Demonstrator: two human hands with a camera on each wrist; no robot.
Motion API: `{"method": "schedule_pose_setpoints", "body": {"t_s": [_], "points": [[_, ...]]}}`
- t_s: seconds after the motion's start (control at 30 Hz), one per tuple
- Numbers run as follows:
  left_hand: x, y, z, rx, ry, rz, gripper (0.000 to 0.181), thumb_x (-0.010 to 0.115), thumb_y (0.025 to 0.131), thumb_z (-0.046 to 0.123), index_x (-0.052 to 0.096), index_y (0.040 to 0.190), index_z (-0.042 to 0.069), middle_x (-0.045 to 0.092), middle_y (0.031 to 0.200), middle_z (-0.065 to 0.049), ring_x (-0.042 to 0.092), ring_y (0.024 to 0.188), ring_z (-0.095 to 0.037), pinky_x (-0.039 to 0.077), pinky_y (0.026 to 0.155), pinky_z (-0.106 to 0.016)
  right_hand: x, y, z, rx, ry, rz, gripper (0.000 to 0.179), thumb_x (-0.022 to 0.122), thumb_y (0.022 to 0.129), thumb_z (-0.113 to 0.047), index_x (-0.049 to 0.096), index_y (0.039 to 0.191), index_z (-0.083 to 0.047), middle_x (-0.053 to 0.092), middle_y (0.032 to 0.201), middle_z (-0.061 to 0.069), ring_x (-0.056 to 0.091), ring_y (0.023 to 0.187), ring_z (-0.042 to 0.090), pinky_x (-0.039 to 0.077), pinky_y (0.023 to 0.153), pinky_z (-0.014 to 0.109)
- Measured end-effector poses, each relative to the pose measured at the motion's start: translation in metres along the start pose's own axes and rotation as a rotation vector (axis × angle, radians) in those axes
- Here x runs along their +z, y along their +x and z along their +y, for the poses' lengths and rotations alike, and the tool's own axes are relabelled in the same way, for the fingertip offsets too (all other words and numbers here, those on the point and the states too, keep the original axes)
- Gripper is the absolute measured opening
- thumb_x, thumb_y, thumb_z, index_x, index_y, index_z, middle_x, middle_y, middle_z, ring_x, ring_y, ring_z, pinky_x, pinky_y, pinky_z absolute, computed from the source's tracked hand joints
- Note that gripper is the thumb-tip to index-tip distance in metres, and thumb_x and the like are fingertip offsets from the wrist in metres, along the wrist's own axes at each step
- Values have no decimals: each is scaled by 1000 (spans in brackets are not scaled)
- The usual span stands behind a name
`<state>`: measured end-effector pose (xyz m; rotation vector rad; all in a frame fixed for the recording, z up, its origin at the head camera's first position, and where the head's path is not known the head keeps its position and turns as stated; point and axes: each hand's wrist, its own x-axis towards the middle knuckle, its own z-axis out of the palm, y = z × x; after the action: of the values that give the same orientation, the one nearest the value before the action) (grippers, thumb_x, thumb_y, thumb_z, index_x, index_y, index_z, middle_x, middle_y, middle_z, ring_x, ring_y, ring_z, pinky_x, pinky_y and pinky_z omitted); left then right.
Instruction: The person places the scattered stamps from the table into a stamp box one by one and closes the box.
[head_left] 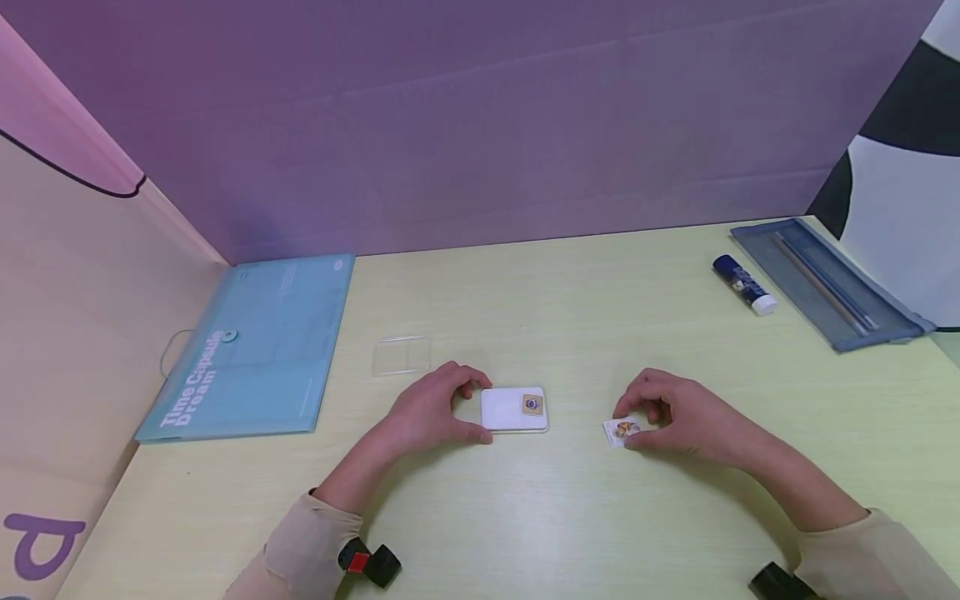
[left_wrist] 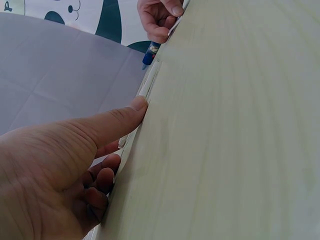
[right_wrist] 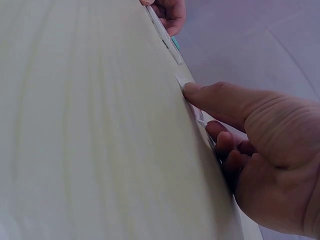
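Near the table's middle lies a white rounded-corner rectangle (head_left: 501,410), which looks like a thin stack of cards. On its right part sits a small tan stamp-like sticker (head_left: 532,405) with a dark round picture. My left hand (head_left: 438,408) holds the rectangle's left end, thumb on the near edge and a finger on the far edge. To the right, my right hand (head_left: 686,417) pinches a small white stamp-like sticker (head_left: 621,431) with an orange-brown picture, just at the table surface. In the right wrist view the thumb (right_wrist: 215,100) covers part of this sticker.
A clear plastic lid or tray (head_left: 401,356) lies behind my left hand. At the left is a blue document folder (head_left: 277,350) with a string button. A glue stick (head_left: 742,283) and a dark blue mesh pouch (head_left: 832,283) lie at the back right, before the purple backdrop (head_left: 480,125).
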<state>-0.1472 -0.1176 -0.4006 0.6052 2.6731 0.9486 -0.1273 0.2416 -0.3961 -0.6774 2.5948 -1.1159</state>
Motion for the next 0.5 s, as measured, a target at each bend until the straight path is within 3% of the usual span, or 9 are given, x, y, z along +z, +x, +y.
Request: {"method": "schedule_pose_setpoints", "body": {"t_s": [0.5], "points": [[0,-1,0,1,1,3,58,94,72,29,64,122,21,53,100,7,50,90,-15,43,78,-33,4,-2,2,-28,65,17,24,85,82,-16,67,97,-23,54,87,-1,50,77,15,43,63,26]]}}
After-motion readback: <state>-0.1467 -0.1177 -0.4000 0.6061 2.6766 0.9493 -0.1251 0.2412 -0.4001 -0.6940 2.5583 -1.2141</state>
